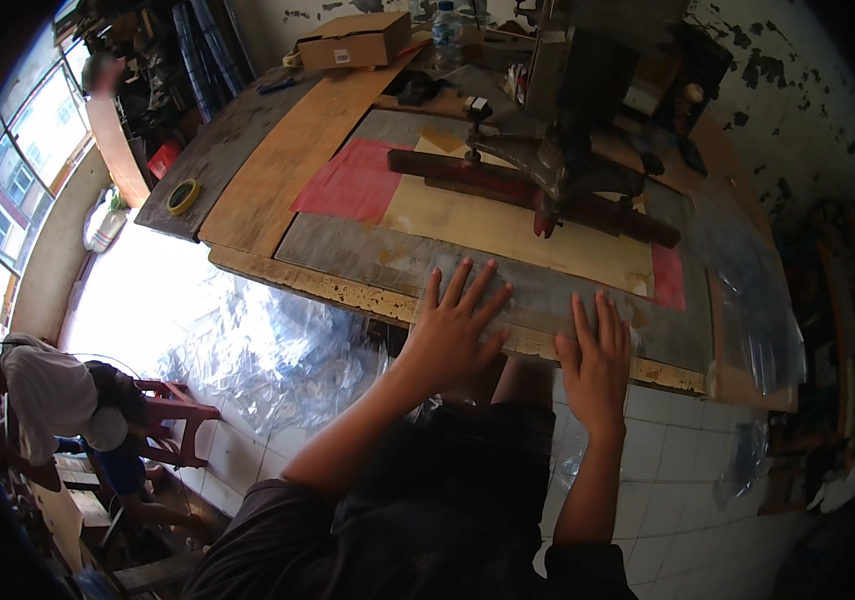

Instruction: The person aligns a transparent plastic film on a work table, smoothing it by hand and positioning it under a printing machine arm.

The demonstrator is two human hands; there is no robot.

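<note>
My left hand lies with fingers spread over the front edge of the grey work board. To its right, my right hand reaches over the same edge, fingers stretched out and holding nothing. Something faintly see-through may lie under the fingers; I cannot make it out. Beyond both hands, a yellowish sheet and pink-red pieces cover the board. Above them sits a machine with a long dark red bar and a dark metal arm.
Clear plastic sheets hang off the table's right end. A yellow tape roll lies at the left, a cardboard box and a water bottle at the back. Crumpled clear plastic covers floor. Another person works at lower left.
</note>
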